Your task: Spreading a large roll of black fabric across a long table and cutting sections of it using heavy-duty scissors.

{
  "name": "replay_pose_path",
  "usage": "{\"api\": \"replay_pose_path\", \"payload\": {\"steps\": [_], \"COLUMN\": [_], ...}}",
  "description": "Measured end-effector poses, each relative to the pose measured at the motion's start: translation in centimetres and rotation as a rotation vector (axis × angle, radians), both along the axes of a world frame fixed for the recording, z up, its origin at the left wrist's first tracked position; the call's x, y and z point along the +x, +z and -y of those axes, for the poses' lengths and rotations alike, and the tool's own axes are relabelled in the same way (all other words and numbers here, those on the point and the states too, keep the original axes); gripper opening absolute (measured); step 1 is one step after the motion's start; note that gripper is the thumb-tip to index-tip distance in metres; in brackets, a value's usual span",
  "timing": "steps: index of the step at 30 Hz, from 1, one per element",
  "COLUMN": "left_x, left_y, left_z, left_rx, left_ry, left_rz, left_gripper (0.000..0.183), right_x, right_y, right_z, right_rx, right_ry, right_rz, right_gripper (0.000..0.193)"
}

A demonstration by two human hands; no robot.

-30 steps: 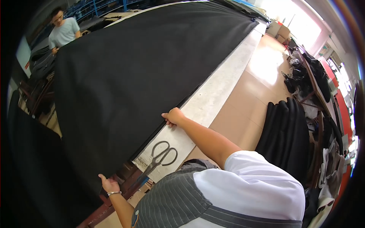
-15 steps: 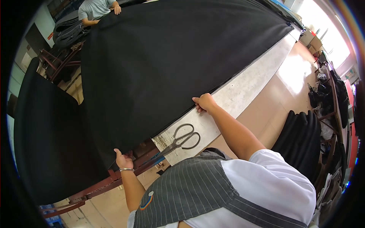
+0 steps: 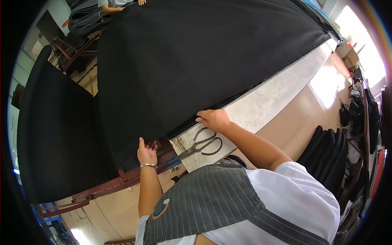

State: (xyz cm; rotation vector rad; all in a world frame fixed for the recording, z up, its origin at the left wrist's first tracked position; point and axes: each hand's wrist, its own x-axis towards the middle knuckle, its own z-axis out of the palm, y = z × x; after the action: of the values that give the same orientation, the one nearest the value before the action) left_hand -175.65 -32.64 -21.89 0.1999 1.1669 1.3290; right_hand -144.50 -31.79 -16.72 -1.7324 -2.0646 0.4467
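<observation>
A large sheet of black fabric [image 3: 196, 53] is spread over the table, its near edge running diagonally past my hands. My right hand [image 3: 215, 120] is closed on this edge, thumb below and fingers on top. To its left, my left hand [image 3: 148, 152], with a bangle at the wrist, is at the fabric's near-left edge. Its thumb points up against the cloth and its fingers are apart, partly curled. Large dark metal scissors [image 3: 196, 149] lie on the pale board below my right hand, handles toward the right.
The pale tabletop board [image 3: 273, 96] runs along the fabric toward the far right. A reddish metal frame [image 3: 102, 190] extends on the left, under hanging black fabric [image 3: 61, 134]. Black rolls [image 3: 322, 155] stand at right. Across the table are another person's hands [image 3: 141, 2].
My left hand has moved up and right, its fingers showing more. My right hand has slid slightly left and down along the fabric edge. The view has shifted, and the other person shows less.
</observation>
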Motion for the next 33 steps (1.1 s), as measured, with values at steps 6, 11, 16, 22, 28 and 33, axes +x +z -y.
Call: {"api": "replay_pose_path", "payload": {"steps": [6,11,16,22,28,33], "left_x": [0.1,-0.9,-0.8,-0.9,-1.0,-1.5], "left_y": [0.8,0.5,0.5,0.6,0.2,-0.6], "left_z": [-0.5,0.0,-0.2,-0.2,-0.2,0.0], "left_rx": [0.007,0.005,0.02,0.014,0.0,-0.03], "left_ry": [-0.026,-0.053,-0.042,-0.059,-0.082,-0.097], "left_rz": [0.022,0.022,0.019,0.012,-0.025,-0.038], "left_gripper": [0.03,0.029,0.03,0.032,0.034,0.034], "right_x": [-1.9,-1.9,-0.8,2.8,4.9,4.6], "right_y": [-0.2,0.6,0.4,-0.6,-1.5,-2.3], "right_z": [-1.1,-1.0,-0.3,-0.9,-1.0,-1.1], "right_rx": [0.112,0.332,0.484,0.477,0.447,0.471], "right_ry": [0.317,0.387,0.319,0.194,0.187,0.191], "right_rz": [0.366,0.54,0.665,0.597,0.523,0.43], "right_gripper": [0.013,0.013,0.015,0.015,0.012,0.01]}}
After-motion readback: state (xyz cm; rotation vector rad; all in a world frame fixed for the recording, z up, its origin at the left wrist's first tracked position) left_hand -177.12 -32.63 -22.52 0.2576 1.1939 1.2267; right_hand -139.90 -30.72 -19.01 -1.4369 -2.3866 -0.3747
